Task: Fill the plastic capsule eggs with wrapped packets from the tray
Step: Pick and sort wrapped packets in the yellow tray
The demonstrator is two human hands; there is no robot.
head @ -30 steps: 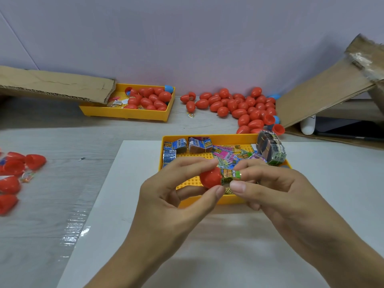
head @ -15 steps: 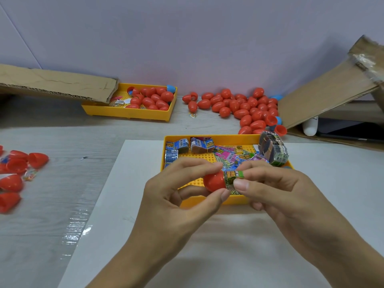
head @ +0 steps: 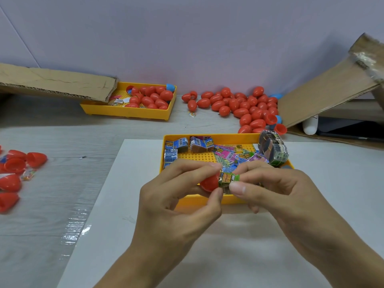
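Left hand pinches a red egg half between thumb and fingertips, open mouth facing right. Right hand pinches a green wrapped packet, its left end touching or just inside that mouth; depth hidden. Packet's long axis runs left-right, in line with the egg's axis. Both sit above the near edge of the yellow tray. Next move likely a push leftward from the right hand, the nearer one to the packet.
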